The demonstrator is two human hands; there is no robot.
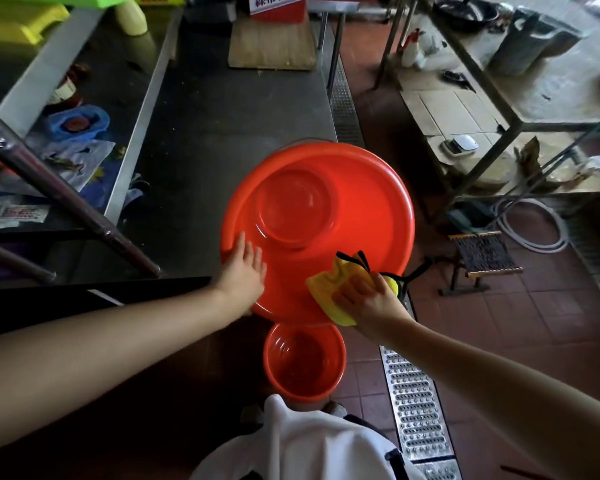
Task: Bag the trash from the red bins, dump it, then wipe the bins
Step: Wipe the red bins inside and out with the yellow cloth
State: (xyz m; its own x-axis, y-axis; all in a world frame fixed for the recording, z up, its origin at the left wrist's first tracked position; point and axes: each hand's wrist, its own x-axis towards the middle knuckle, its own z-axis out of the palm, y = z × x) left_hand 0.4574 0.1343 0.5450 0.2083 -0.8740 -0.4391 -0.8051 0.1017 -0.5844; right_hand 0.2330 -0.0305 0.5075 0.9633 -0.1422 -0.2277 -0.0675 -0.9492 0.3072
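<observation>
A large red round bin lid (361,209) with a raised round centre lies tilted at the edge of the steel counter. My left hand (245,268) rests flat on its near left side, fingers straight. On the lid's near right rim, my right hand (364,299) presses a yellow cloth (326,289) with black trim. Below the lid, a smaller red bin (303,362) stands on the floor with nothing visible inside it.
The steel counter (222,116) runs back to a wooden board (271,46) and a red box. Plastic bags and packets lie on the left shelf (80,147). A metal floor drain grate (416,410) runs past my right side. A small stool (482,258) and metal racks stand at right.
</observation>
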